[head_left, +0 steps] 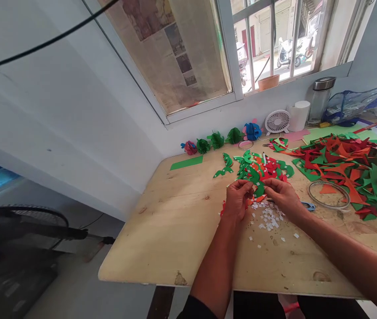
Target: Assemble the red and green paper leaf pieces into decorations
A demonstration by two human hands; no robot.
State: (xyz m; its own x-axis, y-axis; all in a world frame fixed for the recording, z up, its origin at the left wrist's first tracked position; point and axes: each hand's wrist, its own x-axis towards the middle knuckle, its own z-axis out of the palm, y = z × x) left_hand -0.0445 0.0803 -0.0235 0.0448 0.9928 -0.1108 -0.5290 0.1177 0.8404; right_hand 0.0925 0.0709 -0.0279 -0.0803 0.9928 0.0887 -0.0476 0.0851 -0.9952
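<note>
Between my two hands is a green paper piece [259,189] with small white squares on it. My left hand [238,197] pinches its left side, thumb and fingers together. At its right edge the fingers of my right hand [281,193] are closed; whether they grip the paper or something smaller is too small to tell. Just beyond lies a pile of green, orange and red cut paper pieces [268,166], some carrying white squares. Small white paper squares [270,218] are scattered on the wooden table [161,230] below my hands.
Colourful scraps [351,168] are heaped at the right, beside a tape roll [329,195] and blue-handled scissors [308,206]. Along the wall stand folded paper figures [216,139], a small fan [277,121] and a glass bottle [320,102]. A green strip [186,163] lies at the back left.
</note>
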